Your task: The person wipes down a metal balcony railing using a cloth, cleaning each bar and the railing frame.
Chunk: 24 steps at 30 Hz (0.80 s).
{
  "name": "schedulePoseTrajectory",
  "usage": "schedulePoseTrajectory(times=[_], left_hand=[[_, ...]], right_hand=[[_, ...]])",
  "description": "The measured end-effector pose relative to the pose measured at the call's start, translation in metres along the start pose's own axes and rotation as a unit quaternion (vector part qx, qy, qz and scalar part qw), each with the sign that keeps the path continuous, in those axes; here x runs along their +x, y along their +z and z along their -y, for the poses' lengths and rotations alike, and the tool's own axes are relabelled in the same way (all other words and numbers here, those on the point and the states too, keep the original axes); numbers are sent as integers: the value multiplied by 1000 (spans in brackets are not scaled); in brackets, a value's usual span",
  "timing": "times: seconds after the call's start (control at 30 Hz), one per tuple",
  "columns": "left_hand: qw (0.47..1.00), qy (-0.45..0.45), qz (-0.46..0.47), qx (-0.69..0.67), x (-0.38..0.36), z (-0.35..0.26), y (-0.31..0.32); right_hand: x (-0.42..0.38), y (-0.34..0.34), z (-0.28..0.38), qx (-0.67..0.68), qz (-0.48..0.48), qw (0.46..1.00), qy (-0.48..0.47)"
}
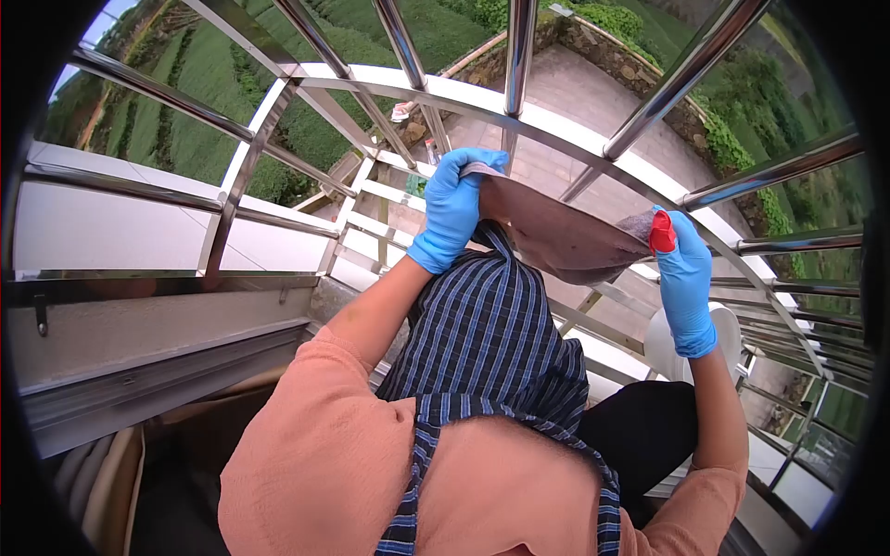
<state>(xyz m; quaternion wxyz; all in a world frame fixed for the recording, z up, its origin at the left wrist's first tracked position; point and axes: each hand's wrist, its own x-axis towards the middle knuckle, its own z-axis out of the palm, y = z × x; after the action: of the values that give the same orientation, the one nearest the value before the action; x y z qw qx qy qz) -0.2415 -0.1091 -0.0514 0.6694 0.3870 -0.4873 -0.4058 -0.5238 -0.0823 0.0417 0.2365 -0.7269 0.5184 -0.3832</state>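
Note:
A greyish-brown cloth [559,225] is stretched between my two hands in front of the metal bars, sagging in the middle. My left hand [452,211], in a blue glove, is closed around its upper left end. The opposite end, bunched and paler, is gripped by my right hand [686,283], also gloved in blue. A small bright red piece [662,232] shows at the right fingertips. Below the cloth hangs my blue-striped dark apron [482,324].
A curved white railing [556,134] with shiny steel bars [521,56] surrounds me. Beyond and below lie a paved yard [575,88] and green planted rows. A window frame with a sliding track [167,366] is at my left. A round white object [663,343] sits beside my right forearm.

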Motion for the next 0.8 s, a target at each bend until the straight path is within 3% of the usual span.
schedulePoseTrajectory(times=[0.03, 0.1, 0.13, 0.17, 0.23, 0.27, 0.33, 0.4, 0.5, 0.6, 0.77, 0.8], left_hand=[[996, -63, -13, -62, 0, -8, 2], [994, -97, -19, 43, 2, -13, 2], [993, -116, -14, 8, 2, -18, 6], [983, -173, -17, -53, 3, -25, 11], [987, -140, 9, 82, 7, -17, 11], [987, -127, 18, 92, 8, -16, 14], [988, -96, 35, 113, 12, -19, 20], [988, -118, 41, 86, 15, -20, 25], [988, -143, 37, 53, 18, -28, 30], [986, -160, 12, 38, 21, -23, 27], [976, -201, 71, 49, 20, -23, 21], [974, -197, 92, 61, 18, -25, 24]], right_hand=[[2, 1, -9, -120, -13, 988, -97], [12, -9, 1, -96, 65, 987, -114], [10, -4, -4, -33, 26, 994, -106], [6, -7, 1, 55, 52, 997, -22], [0, -16, 9, 231, 96, 957, 144], [-2, -23, 4, 203, 107, 949, 217], [-1, -26, -8, 210, 100, 948, 215], [0, -27, -18, 204, 81, 956, 193], [-1, -35, -16, 253, 48, 938, 232], [1, -50, -14, 206, 108, 947, 221], [-16, -66, -27, 116, 208, 934, 267], [-18, -70, -30, 44, 205, 935, 287]])
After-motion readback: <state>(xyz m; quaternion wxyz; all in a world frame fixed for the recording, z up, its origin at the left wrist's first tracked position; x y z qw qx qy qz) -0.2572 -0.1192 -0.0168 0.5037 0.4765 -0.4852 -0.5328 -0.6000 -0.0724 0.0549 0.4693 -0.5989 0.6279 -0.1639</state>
